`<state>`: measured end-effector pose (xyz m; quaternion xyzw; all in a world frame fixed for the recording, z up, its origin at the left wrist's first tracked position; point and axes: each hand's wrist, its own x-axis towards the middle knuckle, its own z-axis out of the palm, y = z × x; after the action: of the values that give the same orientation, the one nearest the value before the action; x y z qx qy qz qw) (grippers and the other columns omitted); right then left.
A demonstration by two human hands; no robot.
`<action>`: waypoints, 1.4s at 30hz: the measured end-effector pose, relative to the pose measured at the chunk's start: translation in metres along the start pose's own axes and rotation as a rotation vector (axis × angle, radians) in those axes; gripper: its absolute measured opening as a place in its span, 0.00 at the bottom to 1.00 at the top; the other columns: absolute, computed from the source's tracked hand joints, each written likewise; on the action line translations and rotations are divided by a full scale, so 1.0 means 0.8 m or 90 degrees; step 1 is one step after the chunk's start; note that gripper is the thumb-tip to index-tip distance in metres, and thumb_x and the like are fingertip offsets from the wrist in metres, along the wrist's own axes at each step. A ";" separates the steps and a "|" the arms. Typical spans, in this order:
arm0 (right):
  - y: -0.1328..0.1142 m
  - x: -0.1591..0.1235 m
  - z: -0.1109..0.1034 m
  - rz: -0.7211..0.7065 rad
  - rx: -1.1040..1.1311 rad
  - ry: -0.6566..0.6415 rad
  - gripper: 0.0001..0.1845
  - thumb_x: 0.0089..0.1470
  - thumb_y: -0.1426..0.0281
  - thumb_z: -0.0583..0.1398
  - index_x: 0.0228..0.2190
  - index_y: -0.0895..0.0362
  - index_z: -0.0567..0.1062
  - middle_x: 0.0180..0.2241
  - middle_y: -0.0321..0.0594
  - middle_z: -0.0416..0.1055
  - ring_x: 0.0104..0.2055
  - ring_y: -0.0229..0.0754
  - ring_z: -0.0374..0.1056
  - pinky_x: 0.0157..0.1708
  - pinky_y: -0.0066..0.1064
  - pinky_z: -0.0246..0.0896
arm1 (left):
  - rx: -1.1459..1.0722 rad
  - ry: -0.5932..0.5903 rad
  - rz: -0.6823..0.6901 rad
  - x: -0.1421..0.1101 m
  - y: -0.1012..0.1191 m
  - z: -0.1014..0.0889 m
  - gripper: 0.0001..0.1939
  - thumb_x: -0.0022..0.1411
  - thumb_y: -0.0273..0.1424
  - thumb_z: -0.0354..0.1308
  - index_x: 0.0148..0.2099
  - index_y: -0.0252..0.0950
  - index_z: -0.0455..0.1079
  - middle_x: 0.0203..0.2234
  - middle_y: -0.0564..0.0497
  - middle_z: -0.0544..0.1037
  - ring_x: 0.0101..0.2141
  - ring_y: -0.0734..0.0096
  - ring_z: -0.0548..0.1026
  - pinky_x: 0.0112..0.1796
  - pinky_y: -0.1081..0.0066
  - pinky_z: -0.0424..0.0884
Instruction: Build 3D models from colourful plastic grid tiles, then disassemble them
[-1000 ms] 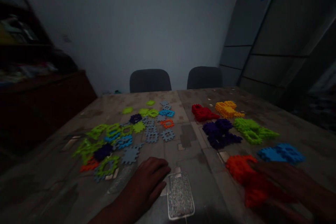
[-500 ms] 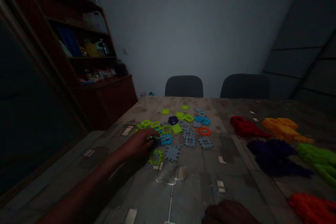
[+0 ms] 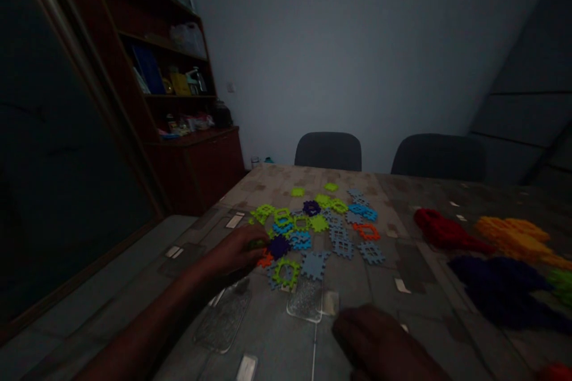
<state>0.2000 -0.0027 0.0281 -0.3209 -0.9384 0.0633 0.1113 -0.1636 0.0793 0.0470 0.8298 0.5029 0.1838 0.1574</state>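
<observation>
My left hand (image 3: 243,247) is at the left side of a spread of toothed plastic interlocking tiles. Its fingers are closed on a green tile (image 3: 256,244), mostly hidden by them. Right beside the fingertips lie a purple tile (image 3: 279,246) and a partly covered orange tile (image 3: 265,258). Nearer me is a green frame-shaped tile (image 3: 286,274), with a grey tile (image 3: 314,265) to its right. A blue tile (image 3: 300,240) sits just behind these. My right hand (image 3: 379,342), dark and blurred, is low at the front, apart from the tiles; its fingers cannot be made out clearly.
On the right of the patterned table (image 3: 357,286) lie colour-sorted heaps: red (image 3: 447,232), yellow (image 3: 513,235) and dark blue (image 3: 500,286). Two chairs (image 3: 328,150) stand beyond the far edge. A wooden shelf cabinet (image 3: 192,169) is at the left.
My left hand has drawn left from the tiles, uncovering the purple and orange ones. My right hand has come further up into view. The camera view has turned slightly left.
</observation>
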 end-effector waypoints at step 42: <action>0.146 0.110 -0.015 0.485 -0.022 0.064 0.20 0.64 0.74 0.56 0.56 0.60 0.70 0.52 0.51 0.72 0.54 0.46 0.67 0.52 0.33 0.60 | 0.027 -0.037 -0.043 -0.021 0.007 -0.005 0.35 0.57 0.30 0.57 0.67 0.43 0.59 0.63 0.45 0.65 0.62 0.50 0.64 0.62 0.52 0.59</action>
<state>0.2039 0.1439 0.0321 -0.6513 -0.7461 0.0685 0.1207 -0.1683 0.0625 0.0506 0.8205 0.5296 0.1435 0.1605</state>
